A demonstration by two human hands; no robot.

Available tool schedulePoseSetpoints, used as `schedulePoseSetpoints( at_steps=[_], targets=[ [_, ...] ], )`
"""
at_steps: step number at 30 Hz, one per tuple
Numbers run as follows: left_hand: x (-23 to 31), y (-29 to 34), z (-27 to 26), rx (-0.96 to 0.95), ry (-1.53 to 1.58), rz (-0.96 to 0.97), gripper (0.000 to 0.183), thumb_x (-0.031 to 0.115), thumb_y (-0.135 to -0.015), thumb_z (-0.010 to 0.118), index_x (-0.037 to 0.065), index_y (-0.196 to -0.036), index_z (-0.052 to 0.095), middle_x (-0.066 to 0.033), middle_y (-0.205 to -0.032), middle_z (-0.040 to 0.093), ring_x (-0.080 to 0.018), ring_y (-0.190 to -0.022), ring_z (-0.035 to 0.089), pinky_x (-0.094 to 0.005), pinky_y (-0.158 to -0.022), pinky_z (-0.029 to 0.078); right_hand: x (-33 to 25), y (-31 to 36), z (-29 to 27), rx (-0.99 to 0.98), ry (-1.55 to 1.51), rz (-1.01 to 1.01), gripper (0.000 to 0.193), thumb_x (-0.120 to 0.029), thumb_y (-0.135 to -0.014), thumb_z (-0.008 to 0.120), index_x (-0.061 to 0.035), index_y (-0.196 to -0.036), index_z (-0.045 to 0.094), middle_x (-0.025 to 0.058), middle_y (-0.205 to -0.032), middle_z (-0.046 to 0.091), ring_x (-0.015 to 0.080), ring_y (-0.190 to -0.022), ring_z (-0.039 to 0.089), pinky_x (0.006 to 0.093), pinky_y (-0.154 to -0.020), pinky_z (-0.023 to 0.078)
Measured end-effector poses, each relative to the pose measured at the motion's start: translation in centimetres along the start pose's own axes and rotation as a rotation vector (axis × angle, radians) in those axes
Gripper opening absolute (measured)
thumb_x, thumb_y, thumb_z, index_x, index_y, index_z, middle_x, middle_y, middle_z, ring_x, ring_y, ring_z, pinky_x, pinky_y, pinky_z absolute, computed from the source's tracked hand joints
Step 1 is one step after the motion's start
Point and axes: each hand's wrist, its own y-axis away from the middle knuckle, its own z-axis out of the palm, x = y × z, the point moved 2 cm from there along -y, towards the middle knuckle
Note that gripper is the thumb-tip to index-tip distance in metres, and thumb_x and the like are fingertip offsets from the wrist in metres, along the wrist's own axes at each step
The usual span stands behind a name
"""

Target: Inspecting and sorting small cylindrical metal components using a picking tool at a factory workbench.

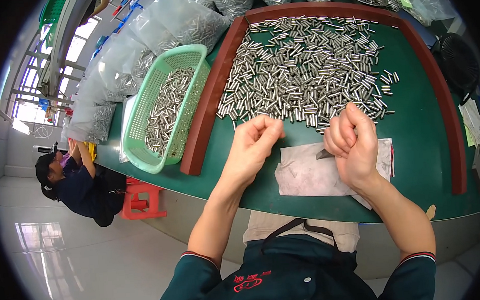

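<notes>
A wide heap of short shiny metal pins (pixel 306 70) lies spread over the green tabletop (pixel 242 188). My left hand (pixel 256 146) is closed just in front of the heap's near edge, thumb against curled fingers; anything inside is hidden. To its right, my right hand (pixel 352 144) is also closed, raised over a stained whitish cloth (pixel 303 174). A small dark grey piece (pixel 323 154) sticks out beside the right hand's curled fingers, its kind unclear. Whether that hand grips it or it rests on the cloth, I cannot tell.
A red-brown raised border (pixel 211 113) encloses the pins on three sides. Left of it stands a green basket (pixel 136 128) of pins, beside clear bags (pixel 184 25) of metal parts. A black fan (pixel 457 62) is at right. Another person (pixel 81 183) sits at far left.
</notes>
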Motion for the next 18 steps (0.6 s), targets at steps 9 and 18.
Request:
schedulePoseSetpoints(
  at_steps=[9, 18],
  targets=[
    [-0.2, -2.2, 2.0, 0.248, -1.001, 0.402, 0.019, 0.018, -0.066, 0.068, 0.003, -0.069, 0.057, -0.0102, -0.05, 0.052, -0.0281, -0.047, 0.053, -0.0365, -0.045, 0.039, 0.0, 0.0, 0.0, -0.021, -0.004, 0.009, 0.043, -0.024, -0.089, 0.034, -0.0103, -0.048, 0.027, -0.0009, -0.042, 0.027, 0.0067, -0.038, 0.018, 0.0225, -0.036, 0.016],
    [-0.7, -2.4, 2.2, 0.314, -1.051, 0.44, 0.018, 0.017, -0.069, 0.066, 0.003, -0.067, 0.055, -0.0128, -0.055, 0.056, -0.0293, -0.049, 0.054, -0.0383, -0.046, 0.04, 0.0, -0.2, -0.1, -0.007, -0.016, 0.01, 0.043, -0.024, -0.089, 0.034, -0.0104, -0.049, 0.027, -0.0013, -0.042, 0.026, 0.0064, -0.038, 0.018, 0.0225, -0.036, 0.016]
  ],
)
